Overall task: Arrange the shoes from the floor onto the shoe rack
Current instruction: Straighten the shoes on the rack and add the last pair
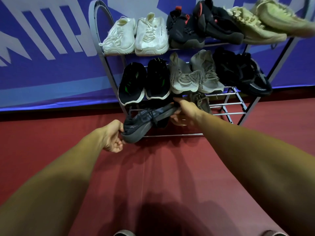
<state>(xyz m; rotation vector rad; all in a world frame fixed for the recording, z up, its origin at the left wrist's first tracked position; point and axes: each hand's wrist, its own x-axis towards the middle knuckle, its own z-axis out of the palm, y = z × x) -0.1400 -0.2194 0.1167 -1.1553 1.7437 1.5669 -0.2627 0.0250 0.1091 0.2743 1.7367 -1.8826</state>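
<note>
A dark grey sneaker (144, 121) lies across the left part of the bottom shelf of the metal shoe rack (226, 103). My left hand (113, 138) pinches its toe end, which juts over the front rail. My right hand (185, 113) grips its heel end. Behind my right hand a brown-grey shoe (201, 100) sits on the same shelf, partly hidden.
The top shelf holds a white pair (136, 37), a black pair (201, 26) and a beige pair (265, 23). On the middle shelf are a black-green pair (144, 80), a grey knit pair (194, 75) and a black pair (242, 72). A blue banner (42, 57) hangs behind, above red floor (162, 176).
</note>
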